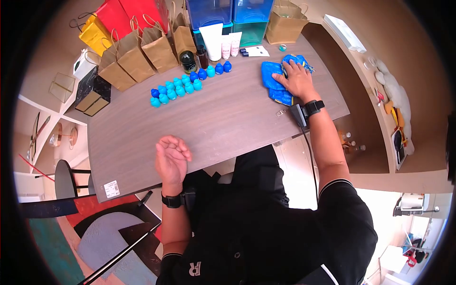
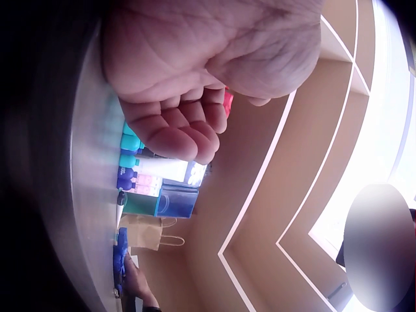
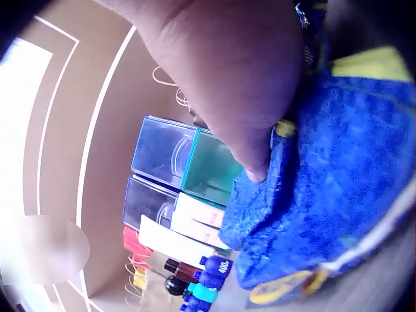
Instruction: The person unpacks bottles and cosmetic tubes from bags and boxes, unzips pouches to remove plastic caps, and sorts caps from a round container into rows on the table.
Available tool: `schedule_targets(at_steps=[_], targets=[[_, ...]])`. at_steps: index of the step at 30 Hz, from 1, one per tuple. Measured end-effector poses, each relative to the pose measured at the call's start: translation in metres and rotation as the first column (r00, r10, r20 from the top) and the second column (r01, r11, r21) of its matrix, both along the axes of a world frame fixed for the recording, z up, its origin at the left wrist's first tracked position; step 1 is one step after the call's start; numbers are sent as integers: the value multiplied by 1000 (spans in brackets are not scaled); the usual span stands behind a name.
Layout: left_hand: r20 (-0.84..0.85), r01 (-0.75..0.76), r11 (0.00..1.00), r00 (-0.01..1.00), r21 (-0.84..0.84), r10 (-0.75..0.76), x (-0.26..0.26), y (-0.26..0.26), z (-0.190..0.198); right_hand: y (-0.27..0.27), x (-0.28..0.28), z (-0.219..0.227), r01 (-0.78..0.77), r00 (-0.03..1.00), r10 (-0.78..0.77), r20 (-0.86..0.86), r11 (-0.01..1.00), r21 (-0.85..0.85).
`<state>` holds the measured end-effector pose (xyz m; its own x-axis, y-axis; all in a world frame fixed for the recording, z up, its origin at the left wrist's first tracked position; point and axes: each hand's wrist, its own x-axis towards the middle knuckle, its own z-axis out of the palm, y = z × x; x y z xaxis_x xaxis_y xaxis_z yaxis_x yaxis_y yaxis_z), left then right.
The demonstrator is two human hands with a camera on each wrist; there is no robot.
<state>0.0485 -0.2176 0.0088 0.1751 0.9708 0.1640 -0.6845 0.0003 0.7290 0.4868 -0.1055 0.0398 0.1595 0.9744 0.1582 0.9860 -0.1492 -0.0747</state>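
At the right of the desk, my right hand [image 1: 299, 81] rests on a folded blue bag [image 1: 272, 71] of crinkled material with a yellow tag. Its fingers are extended over a second crumpled blue bundle [image 1: 298, 59]. Seen from the right wrist, the thumb [image 3: 257, 172] touches an edge of the blue bag [image 3: 351, 162]; the other fingers are hidden there. My left hand [image 1: 173, 157] is near the front edge of the desk, palm turned up. In the left wrist view its fingers [image 2: 172, 136] curl loosely around nothing.
Small turquoise bottles [image 1: 179, 90] and dark blue bottles [image 1: 203, 74] stand in rows mid-desk. White tubes [image 1: 212, 42], paper bags [image 1: 159, 49] and stacked plastic drawers [image 1: 249, 31] line the back. A small metal clip [image 1: 281, 113] lies near my right wrist. A black box [image 1: 93, 92] stands at left.
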Motion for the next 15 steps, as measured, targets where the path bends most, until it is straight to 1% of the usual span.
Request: schedule_targets(at_steps=[1, 2, 3, 5, 11, 13, 15], targets=[[1, -7, 1000, 1000, -1, 7, 0, 0, 0, 2, 2, -8, -9, 1000, 9, 19, 999, -31], [6, -10, 1000, 1000, 6, 10, 0, -1, 0, -2, -1, -4, 8, 1000, -7, 14, 997, -73], [9, -12, 1000, 1000, 10, 11, 1, -2, 0, -1, 0, -7, 2, 1000, -1, 14, 997, -78], [1, -7, 1000, 1000, 12, 7, 1, -2, 0, -4, 1, -14, 9, 1000, -9, 9, 1000, -19], [-2, 7, 1000, 1000, 3, -7, 0, -2, -1, -5, -1, -13, 8, 1000, -7, 30, 1000, -30], [3, -22, 1000, 1000, -1, 22, -2, -4, -3, -4, 2, -13, -17, 999, 19, 38, 999, -34], [38, -7, 1000, 999, 0, 7, -1, -5, -3, -1, 8, -13, -54, 998, 55, 40, 998, -36]])
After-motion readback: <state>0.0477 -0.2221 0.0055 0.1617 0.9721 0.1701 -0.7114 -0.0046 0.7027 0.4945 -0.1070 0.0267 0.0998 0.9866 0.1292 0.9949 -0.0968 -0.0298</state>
